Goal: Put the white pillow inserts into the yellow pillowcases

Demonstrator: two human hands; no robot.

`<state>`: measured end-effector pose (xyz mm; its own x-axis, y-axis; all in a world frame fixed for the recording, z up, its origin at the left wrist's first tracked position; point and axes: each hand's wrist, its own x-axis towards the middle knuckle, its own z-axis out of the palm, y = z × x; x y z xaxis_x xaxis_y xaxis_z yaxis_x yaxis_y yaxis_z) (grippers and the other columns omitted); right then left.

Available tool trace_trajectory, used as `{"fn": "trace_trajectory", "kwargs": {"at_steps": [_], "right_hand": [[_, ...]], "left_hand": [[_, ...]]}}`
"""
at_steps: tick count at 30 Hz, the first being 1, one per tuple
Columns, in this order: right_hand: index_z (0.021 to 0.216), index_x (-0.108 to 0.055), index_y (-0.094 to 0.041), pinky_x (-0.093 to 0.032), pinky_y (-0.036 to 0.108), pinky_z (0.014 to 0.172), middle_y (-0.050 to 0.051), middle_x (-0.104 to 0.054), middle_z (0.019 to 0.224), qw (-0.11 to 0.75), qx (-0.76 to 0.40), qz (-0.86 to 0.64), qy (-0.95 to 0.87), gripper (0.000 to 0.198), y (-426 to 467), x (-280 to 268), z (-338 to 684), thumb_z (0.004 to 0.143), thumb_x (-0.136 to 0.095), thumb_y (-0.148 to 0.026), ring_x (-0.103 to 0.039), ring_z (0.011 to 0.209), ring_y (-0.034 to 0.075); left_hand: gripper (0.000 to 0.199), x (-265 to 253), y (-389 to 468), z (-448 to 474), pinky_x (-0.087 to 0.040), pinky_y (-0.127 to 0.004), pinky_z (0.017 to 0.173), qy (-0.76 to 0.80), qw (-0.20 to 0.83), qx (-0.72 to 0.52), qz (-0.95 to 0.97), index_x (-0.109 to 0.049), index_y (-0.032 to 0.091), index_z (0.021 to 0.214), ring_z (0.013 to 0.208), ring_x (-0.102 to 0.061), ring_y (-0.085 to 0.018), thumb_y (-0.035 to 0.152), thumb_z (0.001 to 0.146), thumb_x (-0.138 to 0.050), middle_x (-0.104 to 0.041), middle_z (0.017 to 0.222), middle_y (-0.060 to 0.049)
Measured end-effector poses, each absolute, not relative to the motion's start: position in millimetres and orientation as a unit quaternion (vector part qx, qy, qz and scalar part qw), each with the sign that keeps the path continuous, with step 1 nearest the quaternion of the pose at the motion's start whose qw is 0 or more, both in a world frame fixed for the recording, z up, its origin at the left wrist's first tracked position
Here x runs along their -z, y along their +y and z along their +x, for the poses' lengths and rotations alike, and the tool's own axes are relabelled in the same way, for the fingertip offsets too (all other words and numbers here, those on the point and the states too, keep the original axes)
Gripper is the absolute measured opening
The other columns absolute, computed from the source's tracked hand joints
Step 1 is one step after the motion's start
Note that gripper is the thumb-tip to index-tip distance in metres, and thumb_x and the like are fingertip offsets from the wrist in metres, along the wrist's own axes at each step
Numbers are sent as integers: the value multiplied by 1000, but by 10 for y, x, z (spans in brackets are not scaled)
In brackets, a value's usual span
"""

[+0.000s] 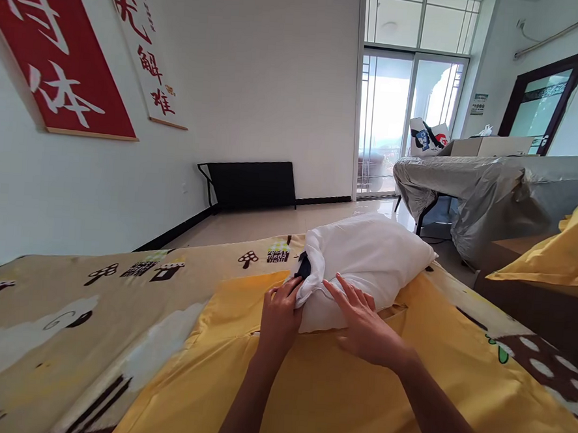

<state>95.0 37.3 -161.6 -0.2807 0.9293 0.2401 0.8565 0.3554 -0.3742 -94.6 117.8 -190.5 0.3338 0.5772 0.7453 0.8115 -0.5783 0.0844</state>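
A plump white pillow [372, 257] lies on a yellow cloth cover [346, 403] spread over the bed. At the pillow's near left edge, my left hand [282, 311] has its fingers bent around the white fabric. A small dark patch [304, 264] shows just beyond those fingers; what it is I cannot make out. My right hand [368, 322] rests on the pillow's near side with its fingers stretched out and apart. Part of the pillow's near edge is hidden behind both hands.
Under the cover is a bed sheet [100, 335] with mushrooms and houses. To the right, a yellow cushion-like item [561, 253] lies on a brown box. Behind stand a plastic-covered table [468, 172], a black folded panel [254, 183] by the wall and glass doors [386, 118].
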Motion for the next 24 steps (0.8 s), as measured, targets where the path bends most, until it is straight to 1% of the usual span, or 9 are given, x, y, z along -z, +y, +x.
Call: {"fn": "trace_trajectory", "kwargs": {"at_steps": [1, 3, 5, 6, 9, 14, 17, 20, 24], "right_hand": [[147, -8, -32, -18, 47, 107, 9, -6, 155, 202, -78, -587, -780, 92, 312, 1581, 917, 68, -53, -12, -11, 141, 27], [148, -7, -28, -31, 47, 99, 17, -21, 151, 179, -77, -638, -745, 93, 195, 1506, 844, 71, -57, -15, -32, 132, 33], [148, 0, -24, -42, 43, 84, 21, -49, 132, 148, -85, -676, -717, 95, 121, 1450, 770, 73, -59, -17, -55, 110, 33], [148, 3, -22, -45, 40, 76, 19, -60, 117, 130, -86, -689, -708, 97, 111, 1436, 739, 74, -58, -15, -62, 98, 32], [148, 5, -17, -43, 30, 62, 12, -69, 83, 103, -44, -719, -686, 94, 181, 1457, 704, 73, -50, -2, -67, 77, 27], [149, -5, -18, -41, 28, 56, 8, -65, 73, 184, 100, -731, -649, 87, 343, 1512, 856, 73, -46, -3, -63, 64, 21], [148, -14, -18, -43, 32, 64, 9, -64, 81, 269, 158, -705, -637, 81, 386, 1488, 998, 75, -45, -4, -61, 74, 22], [146, -26, -23, -41, 37, 79, 13, -59, 105, 327, 210, -666, -637, 75, 448, 1482, 1127, 76, -43, -3, -55, 97, 26], [143, -30, -32, -28, 44, 94, 11, -30, 145, 355, 196, -568, -716, 76, 552, 1556, 1246, 73, -52, -12, -36, 125, 30]], "left_hand": [[35, 1929, 1202, -957, -39, -39, 89, -437, 163, 398, -790, -58, 17, 116, 108, -58, -24, 12, 84, -45, -61, 121, -9], [33, 1972, 1239, -965, -39, -39, 90, -434, 179, 431, -771, -58, 17, 117, 111, -56, -25, 16, 86, -47, -58, 125, -10], [33, 1994, 1244, -948, -38, -39, 91, -417, 188, 467, -757, -57, 18, 118, 113, -55, -25, 16, 86, -48, -58, 126, -10], [33, 1992, 1228, -929, -38, -38, 92, -403, 189, 486, -752, -57, 18, 118, 114, -54, -25, 15, 86, -48, -59, 124, -10], [35, 1926, 1106, -848, -38, -38, 91, -325, 191, 552, -744, -57, 19, 117, 115, -55, -23, 8, 85, -49, -63, 119, -10], [42, 1729, 824, -730, -40, -37, 88, -224, 190, 589, -753, -56, 20, 118, 112, -58, -23, 1, 81, -50, -66, 113, -11], [41, 1655, 727, -685, -40, -35, 85, -203, 168, 581, -770, -58, 18, 115, 110, -59, -22, -2, 80, -49, -67, 110, -12], [37, 1620, 671, -638, -41, -33, 82, -179, 142, 547, -805, -57, 17, 112, 111, -58, -20, -2, 82, -45, -66, 112, -12], [35, 1580, 579, -567, -39, -33, 83, -153, 148, 481, -850, -56, 15, 108, 115, -56, -19, -2, 82, -40, -66, 112, -13]]}}
